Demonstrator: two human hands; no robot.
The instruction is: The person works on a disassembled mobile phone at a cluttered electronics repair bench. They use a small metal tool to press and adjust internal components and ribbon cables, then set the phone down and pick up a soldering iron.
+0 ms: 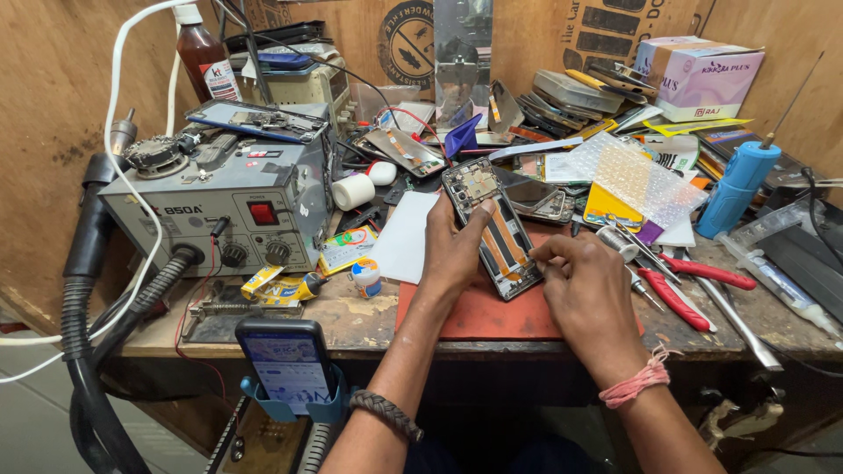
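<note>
An opened phone body [492, 224] with its back cover off lies tilted over a red mat [492, 316] on the workbench. My left hand [452, 250] grips it along its left edge, thumb on the upper part. My right hand [588, 290] rests at the phone's lower right corner, fingers curled and touching its edge; I cannot tell whether they pinch a small tool. Circuit parts and an orange-brown strip show inside the phone.
A grey hot-air rework station [219, 197] with black hose stands at left. A lit phone [285, 360] sits in a blue holder at the front edge. Red-handled pliers [694, 285], a blue tool [738, 189], tweezers, bubble wrap [637, 180], boxes and phone parts crowd the right and back.
</note>
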